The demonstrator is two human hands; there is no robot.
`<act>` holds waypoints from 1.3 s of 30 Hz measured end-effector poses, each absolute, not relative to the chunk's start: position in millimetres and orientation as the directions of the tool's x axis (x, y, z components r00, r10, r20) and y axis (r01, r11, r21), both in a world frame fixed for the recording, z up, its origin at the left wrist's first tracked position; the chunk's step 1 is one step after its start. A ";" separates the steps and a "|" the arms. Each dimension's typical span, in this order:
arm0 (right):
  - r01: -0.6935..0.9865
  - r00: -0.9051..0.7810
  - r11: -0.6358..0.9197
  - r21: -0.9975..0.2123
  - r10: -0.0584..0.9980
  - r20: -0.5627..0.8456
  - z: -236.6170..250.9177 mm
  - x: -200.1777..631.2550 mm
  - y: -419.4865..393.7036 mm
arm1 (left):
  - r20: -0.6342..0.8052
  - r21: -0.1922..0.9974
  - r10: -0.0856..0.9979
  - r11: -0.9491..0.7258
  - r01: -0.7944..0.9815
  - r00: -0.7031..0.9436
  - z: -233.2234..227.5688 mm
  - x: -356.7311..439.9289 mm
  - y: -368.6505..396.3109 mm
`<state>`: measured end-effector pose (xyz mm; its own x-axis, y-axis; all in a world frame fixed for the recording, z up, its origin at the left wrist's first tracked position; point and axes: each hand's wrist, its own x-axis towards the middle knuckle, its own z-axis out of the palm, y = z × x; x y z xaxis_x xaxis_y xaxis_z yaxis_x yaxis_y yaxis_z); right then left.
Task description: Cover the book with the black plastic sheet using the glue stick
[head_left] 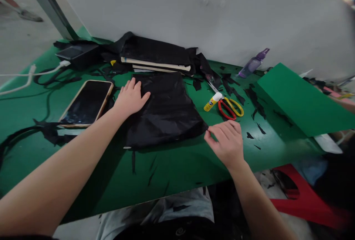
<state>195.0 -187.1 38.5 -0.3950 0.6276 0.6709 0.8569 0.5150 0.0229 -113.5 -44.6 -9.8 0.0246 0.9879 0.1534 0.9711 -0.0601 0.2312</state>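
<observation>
A black sheet-like piece [163,110], soft and slightly wrinkled like thin fabric or plastic, lies on the green table [177,177] in front of me. My left hand [130,97] rests flat on its upper left edge, fingers stretched out and thumb apart. At its lower right corner, my right hand [226,142] pinches the edge between thumb and fingers, pulling that corner to a point. A small pale bit shows at the piece's lower left corner. Right of it lie a yellow glue stick [212,101] with a white cap and scissors [230,107] with red and yellow handles.
A phone [87,103] lies left of my forearm. Behind are a black-covered stack of books or boards [158,53] and a black box [80,55] with a white cable. Black scraps [255,101], a purple bottle [253,63] and a green board [305,101] are at right.
</observation>
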 end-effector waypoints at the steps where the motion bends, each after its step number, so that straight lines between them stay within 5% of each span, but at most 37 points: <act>1: 0.856 -0.339 0.508 -0.096 0.692 0.637 37.9 196.5 -189.9 | 0.154 0.234 0.988 -0.062 0.970 0.026 -9.4 -113.4 -44.7; 5: 0.651 -0.112 0.285 -0.704 0.953 0.282 38.2 197.4 -197.7 | 0.161 0.237 0.987 -0.066 0.969 0.028 -8.4 -113.1 -44.3; 7: 0.457 -0.056 0.089 -0.885 0.996 0.072 39.5 195.7 -198.7 | 0.164 0.237 0.986 -0.067 0.969 0.028 -8.3 -113.0 -44.2; 11: 0.156 -0.034 -0.310 -0.938 0.947 -0.319 42.9 192.8 -197.9 | 0.166 0.235 0.986 -0.066 0.970 0.027 -8.6 -113.5 -44.7; 14: 0.212 -0.089 -0.388 -0.897 0.906 -0.413 45.5 196.7 -196.9 | 0.170 0.227 0.985 -0.069 0.972 0.031 -8.6 -114.1 -45.2; 20: 0.776 -0.125 -0.089 -0.624 0.948 -0.292 62.3 212.5 -189.0 | 0.166 0.204 0.986 -0.064 0.977 0.030 -7.0 -112.2 -46.3; 31: 0.650 -0.183 0.185 -0.737 0.979 0.085 76.6 146.4 -90.2 | 0.192 0.263 0.980 -0.007 0.965 -0.045 3.7 -117.0 -38.7; 39: 0.743 -0.002 0.062 -0.666 0.996 0.090 44.4 114.5 39.6 | 0.114 0.235 0.986 -0.146 0.961 0.122 22.1 -81.7 -4.2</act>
